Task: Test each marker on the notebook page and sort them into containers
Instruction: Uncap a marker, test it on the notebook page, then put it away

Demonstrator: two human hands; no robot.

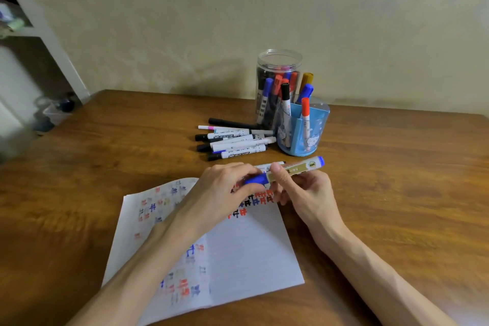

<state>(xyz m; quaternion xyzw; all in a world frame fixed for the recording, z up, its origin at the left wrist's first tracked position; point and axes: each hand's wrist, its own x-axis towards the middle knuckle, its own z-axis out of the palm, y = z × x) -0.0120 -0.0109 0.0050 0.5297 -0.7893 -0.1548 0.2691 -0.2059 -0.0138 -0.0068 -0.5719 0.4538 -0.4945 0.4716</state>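
Above the scribbled notebook page (251,246), a person's right hand (308,192) holds a blue marker (293,169) by the barrel while the left hand (225,189) pinches its cap (255,180), apparently uncapping; next, a straight pull, then tip to paper.

A: Under the left hand (225,188)?
B: Brown wood-grain tabletop (397,193), extending well past the right hand (309,193).
A: Beyond them?
B: Pale cream plaster wall (238,21), blotchy.
A: Far left?
B: White shelf upright (47,34). Below it, a blurred clear plastic tub (57,111); contents unclear.
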